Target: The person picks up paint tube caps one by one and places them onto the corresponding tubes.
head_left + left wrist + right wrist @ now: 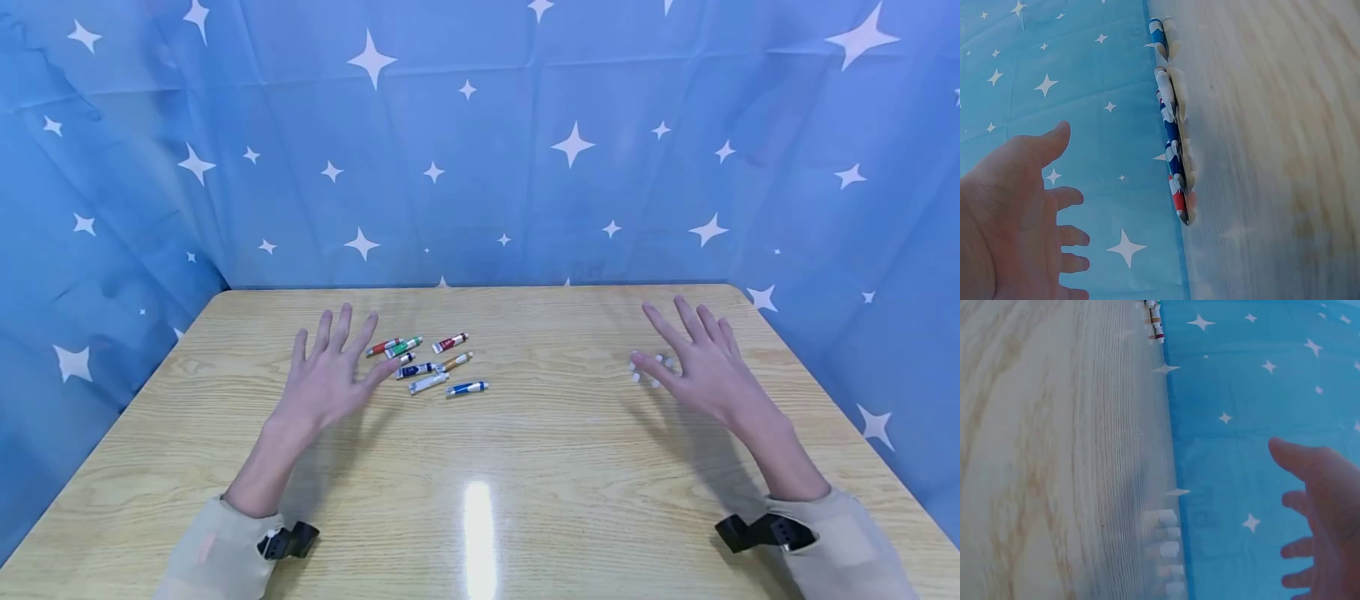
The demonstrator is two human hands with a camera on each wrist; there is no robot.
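My left hand hovers over the left part of the table with its fingers spread, holding nothing. Just right of its thumb lies a loose group of small paint tubes: a red one, a green one, a dark red one, a dark blue one, an ochre one, a white one and a blue one. On the other side, my right hand is also raised, fingers spread, palm bare. Several small white pieces lie near its thumb, partly hidden by it in the head view.
The light wood table has a glare streak near its front. A blue cloth with white stars hangs behind it and along both sides. Dark wrist cameras sit at both sleeves.
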